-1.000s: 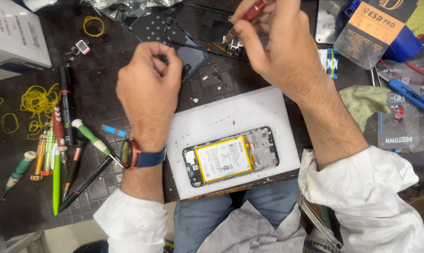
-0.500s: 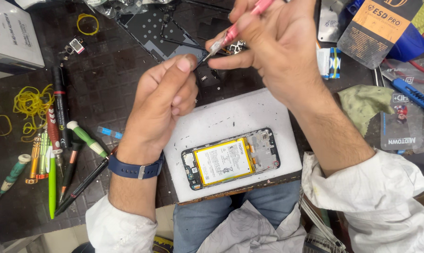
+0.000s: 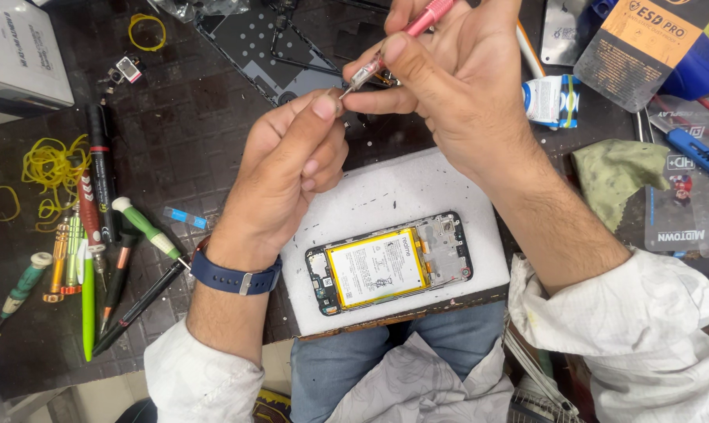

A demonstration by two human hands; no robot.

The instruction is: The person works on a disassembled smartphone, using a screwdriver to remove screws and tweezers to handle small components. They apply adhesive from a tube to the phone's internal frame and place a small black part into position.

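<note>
My right hand (image 3: 456,86) grips a pink-handled screwdriver (image 3: 405,35), its metal tip pointing left and down. My left hand (image 3: 288,176) is raised with thumb and forefinger pinched together at that tip; whatever small part they hold is too small to see. Below both hands an opened phone (image 3: 389,262) lies on a white foam pad (image 3: 464,204), showing its yellow-labelled battery and circuit boards. A dark phone back cover (image 3: 252,39) lies on the mat behind my hands.
Several screwdrivers and pens (image 3: 96,235) lie in a row at the left, beside yellow rubber bands (image 3: 48,168). A white box (image 3: 17,55) stands at the top left. A green cloth (image 3: 625,180), a small tube (image 3: 550,102) and packaged parts (image 3: 652,39) lie at the right.
My left hand has lifted off the mat and come up to the screwdriver tip. My right hand has shifted slightly right and toward me with the screwdriver.
</note>
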